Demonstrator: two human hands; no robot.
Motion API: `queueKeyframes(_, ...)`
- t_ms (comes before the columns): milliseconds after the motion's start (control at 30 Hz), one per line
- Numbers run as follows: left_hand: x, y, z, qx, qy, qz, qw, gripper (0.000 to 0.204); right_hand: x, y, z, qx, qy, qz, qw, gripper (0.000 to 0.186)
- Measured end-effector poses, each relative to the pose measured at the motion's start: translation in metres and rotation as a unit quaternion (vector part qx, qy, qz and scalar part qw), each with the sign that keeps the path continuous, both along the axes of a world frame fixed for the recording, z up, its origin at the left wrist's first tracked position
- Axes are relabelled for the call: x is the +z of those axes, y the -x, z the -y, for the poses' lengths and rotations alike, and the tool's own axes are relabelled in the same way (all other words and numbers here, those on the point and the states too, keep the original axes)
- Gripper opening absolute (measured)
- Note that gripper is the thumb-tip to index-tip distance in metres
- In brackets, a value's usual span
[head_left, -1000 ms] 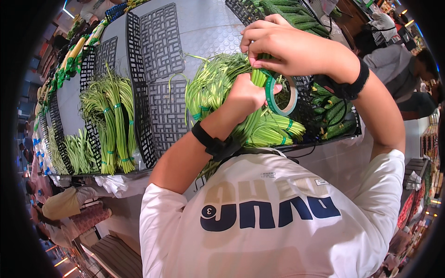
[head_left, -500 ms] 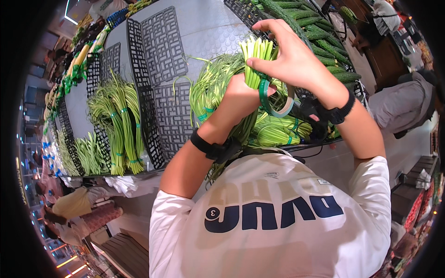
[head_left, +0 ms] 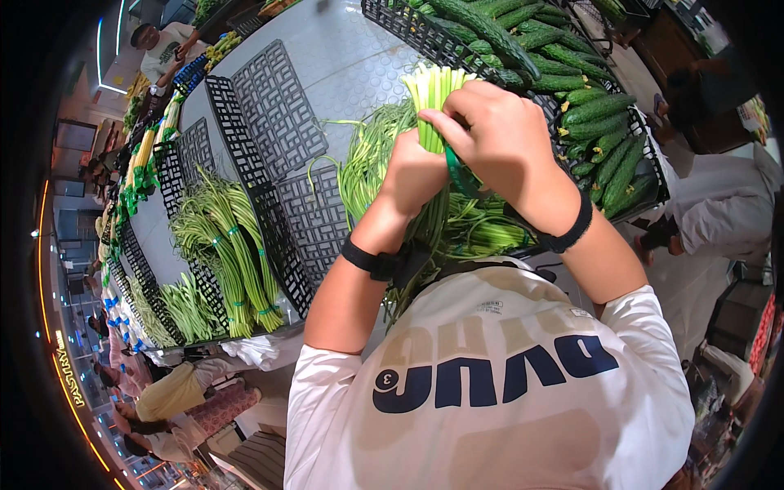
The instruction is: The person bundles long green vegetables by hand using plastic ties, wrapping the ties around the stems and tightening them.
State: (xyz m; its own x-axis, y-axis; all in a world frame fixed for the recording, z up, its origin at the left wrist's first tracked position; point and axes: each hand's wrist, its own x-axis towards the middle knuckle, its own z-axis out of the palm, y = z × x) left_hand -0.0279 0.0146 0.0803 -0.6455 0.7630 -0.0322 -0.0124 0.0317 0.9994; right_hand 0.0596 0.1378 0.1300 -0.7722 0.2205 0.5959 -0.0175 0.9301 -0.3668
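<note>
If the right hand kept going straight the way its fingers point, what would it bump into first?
The right hand points left across the green stalk bundle it grips. Going on, it would probably meet the left hand holding the same bundle first, though depth is hard to judge.

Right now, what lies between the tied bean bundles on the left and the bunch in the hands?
In the head view, black plastic grid mats on the grey counter lie between the tied bean bundles and the held bunch of green stalks.

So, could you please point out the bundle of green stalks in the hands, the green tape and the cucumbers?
bundle of green stalks (head_left: 437,86), head view, cut pale ends.
green tape (head_left: 459,173), head view, strip below right hand.
cucumbers (head_left: 600,110), head view, middle of pile.
</note>
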Motion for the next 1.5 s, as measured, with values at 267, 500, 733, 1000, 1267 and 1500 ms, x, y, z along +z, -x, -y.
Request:
queueKeyframes(267,-0.016,0.016,0.011,-0.021,-0.068,0.069,0.995,0.025,-0.003,-0.024,0.019,0.124,0.212,0.03,0.969,0.045)
queueKeyframes(500,-0.001,0.012,0.011,-0.003,-0.049,0.1,0.994,0.026,-0.015,-0.032,0.019,0.162,0.283,0.014,0.945,0.086)
queueKeyframes(733,-0.002,0.021,0.011,-0.04,-0.004,0.089,0.995,0.025,-0.038,-0.039,0.022,0.083,0.247,0.014,0.965,0.04)
queueKeyframes(1000,0.0,0.014,0.009,-0.023,-0.026,0.076,0.996,0.025,-0.01,-0.045,0.014,0.088,0.384,0.091,0.915,0.013)
queueKeyframes(1267,0.007,0.01,0.014,-0.03,-0.004,0.062,0.998,0.021,0.024,-0.043,0.001,0.063,0.317,0.104,0.941,0.027)
queueKeyframes(1500,-0.001,0.01,0.018,-0.03,-0.01,0.07,0.997,0.016,0.049,-0.049,0.009,0.039,0.194,0.177,0.964,0.029)
